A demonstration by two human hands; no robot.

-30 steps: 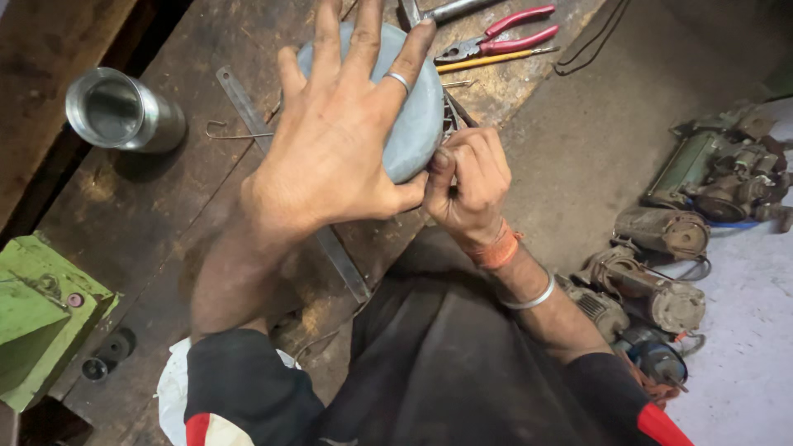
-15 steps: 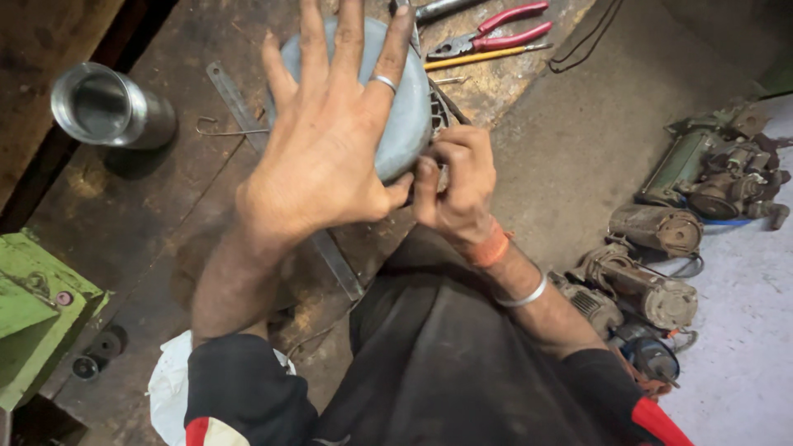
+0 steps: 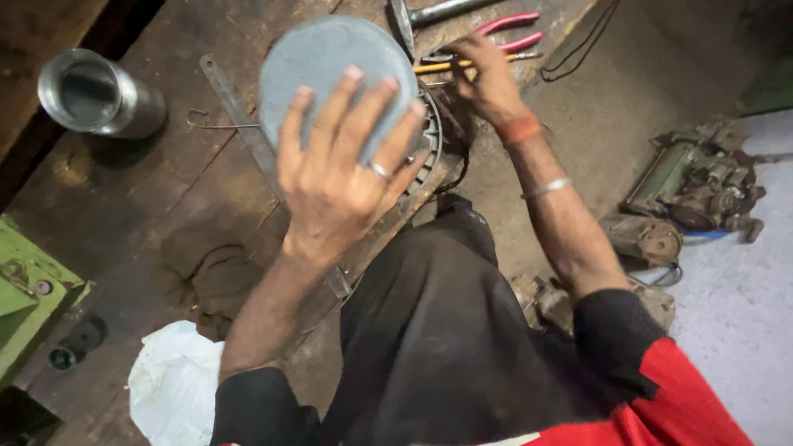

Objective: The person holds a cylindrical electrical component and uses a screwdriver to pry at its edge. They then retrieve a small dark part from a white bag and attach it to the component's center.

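1. Presently, the left hand is spread flat, fingers apart, on the grey domed motor cover, at the far middle of the wooden workbench.
2. The right hand reaches to the far right, fingers curled over a yellow-handled tool; its grip cannot be confirmed.
3. Red-handled pliers lie just beyond.
4. A steel cup stands far left.

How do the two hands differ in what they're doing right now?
The left hand is spread flat, fingers wide, pressing on the grey round cover; the right hand is curled, reaching to the tools by the red pliers. The left wears a finger ring; the right has an orange band and a metal bangle at the wrist. Both are bare.
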